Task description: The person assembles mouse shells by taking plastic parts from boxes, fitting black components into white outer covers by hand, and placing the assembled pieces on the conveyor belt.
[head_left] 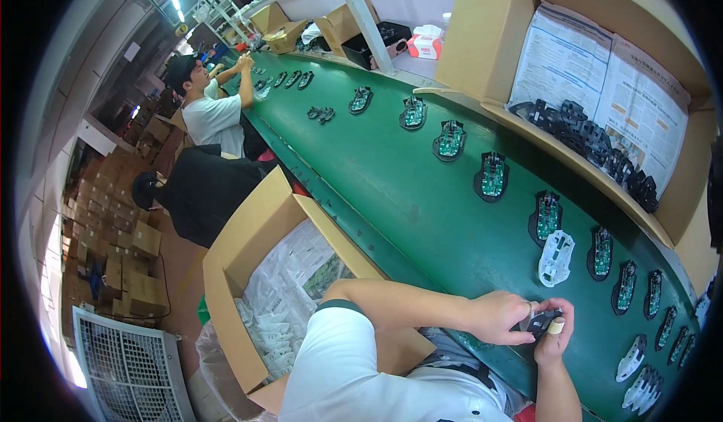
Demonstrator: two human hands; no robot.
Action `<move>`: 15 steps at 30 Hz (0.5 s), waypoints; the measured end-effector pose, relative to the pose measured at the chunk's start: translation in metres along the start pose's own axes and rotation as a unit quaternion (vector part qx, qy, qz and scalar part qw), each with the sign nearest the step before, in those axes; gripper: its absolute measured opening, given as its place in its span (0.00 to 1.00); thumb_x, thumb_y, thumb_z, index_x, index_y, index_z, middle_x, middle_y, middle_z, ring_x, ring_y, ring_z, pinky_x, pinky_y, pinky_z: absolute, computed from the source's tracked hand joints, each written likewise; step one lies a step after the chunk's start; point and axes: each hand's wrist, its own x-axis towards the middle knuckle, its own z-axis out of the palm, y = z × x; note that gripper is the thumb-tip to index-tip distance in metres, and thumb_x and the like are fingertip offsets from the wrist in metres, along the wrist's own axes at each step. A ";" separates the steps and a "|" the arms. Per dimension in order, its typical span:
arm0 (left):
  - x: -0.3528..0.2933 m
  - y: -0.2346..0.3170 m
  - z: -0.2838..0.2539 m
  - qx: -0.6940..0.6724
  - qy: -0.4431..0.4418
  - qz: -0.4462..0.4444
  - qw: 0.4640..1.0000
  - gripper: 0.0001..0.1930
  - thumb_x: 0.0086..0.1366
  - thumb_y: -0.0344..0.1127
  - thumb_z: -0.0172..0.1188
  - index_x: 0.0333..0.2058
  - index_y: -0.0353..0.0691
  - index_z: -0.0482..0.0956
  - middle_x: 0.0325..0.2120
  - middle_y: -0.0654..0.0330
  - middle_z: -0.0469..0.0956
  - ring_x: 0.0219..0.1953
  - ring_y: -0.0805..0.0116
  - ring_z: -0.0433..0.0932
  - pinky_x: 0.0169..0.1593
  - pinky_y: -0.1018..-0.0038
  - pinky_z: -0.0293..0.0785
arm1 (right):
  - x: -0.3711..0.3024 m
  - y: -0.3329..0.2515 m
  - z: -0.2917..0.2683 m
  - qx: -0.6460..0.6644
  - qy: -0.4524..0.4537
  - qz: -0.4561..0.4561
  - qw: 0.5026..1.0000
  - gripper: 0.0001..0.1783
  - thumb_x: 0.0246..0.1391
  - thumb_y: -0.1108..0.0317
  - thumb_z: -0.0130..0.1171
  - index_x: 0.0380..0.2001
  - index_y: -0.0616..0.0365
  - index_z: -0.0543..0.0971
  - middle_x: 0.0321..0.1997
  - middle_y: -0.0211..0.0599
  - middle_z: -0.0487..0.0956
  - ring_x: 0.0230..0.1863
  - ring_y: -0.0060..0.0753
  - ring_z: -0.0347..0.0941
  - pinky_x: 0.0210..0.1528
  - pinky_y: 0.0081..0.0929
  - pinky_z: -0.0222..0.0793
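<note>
Both hands meet over the near edge of the green conveyor belt (422,219). Between them is a small black plastic part (538,322), partly covered by fingers, so its full shape is hidden. My left hand (498,317) pinches it from the left, thumb and fingers closed. From the right, my right hand (552,341) grips the same part, with a pale wrap around one digit. Just beyond lies a white plastic frame (556,258), touching a mouse base with a green circuit board (546,217). Several similar mouse bases, such as this one (492,176), form a curved row along the belt.
An open carton (474,38) at the far right holds black plastic parts (584,132) and printed sheets. Another carton (218,271) at my left contains bagged white parts (275,339). White pieces (642,390) lie at the right. Two people (215,124) are along the belt's left side.
</note>
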 end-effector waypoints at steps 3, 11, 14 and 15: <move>0.000 -0.001 -0.003 -0.001 -0.003 0.001 1.000 0.21 0.62 0.46 0.68 0.36 0.30 0.75 0.28 0.45 0.81 0.32 0.40 0.81 0.37 0.51 0.76 | 0.001 0.000 0.002 0.005 -0.003 0.003 1.000 0.26 0.73 0.46 0.48 0.52 0.62 0.70 0.41 0.40 0.77 0.39 0.29 0.74 0.44 0.29 0.70; -0.010 -0.017 0.002 -0.015 -0.022 0.002 1.000 0.22 0.68 0.43 0.61 0.52 0.33 0.70 0.31 0.46 0.79 0.35 0.40 0.80 0.39 0.50 0.75 | 0.000 0.001 0.014 -0.050 0.000 -0.041 0.998 0.25 0.73 0.48 0.46 0.51 0.63 0.70 0.42 0.44 0.78 0.42 0.31 0.75 0.47 0.31 0.71; -0.001 -0.028 0.011 -0.032 -0.041 0.009 0.999 0.25 0.68 0.43 0.62 0.57 0.34 0.69 0.33 0.45 0.80 0.36 0.40 0.80 0.39 0.51 0.75 | -0.006 -0.002 0.000 -0.125 -0.011 -0.038 0.991 0.23 0.73 0.52 0.44 0.51 0.64 0.72 0.46 0.47 0.81 0.45 0.36 0.79 0.50 0.34 0.75; 0.004 -0.017 0.004 -0.035 -0.077 -0.048 0.995 0.27 0.68 0.43 0.62 0.60 0.36 0.69 0.34 0.46 0.80 0.37 0.41 0.80 0.39 0.51 0.75 | -0.006 -0.007 -0.006 -0.140 -0.015 -0.026 0.990 0.22 0.73 0.54 0.44 0.51 0.65 0.72 0.47 0.48 0.82 0.46 0.37 0.80 0.50 0.35 0.76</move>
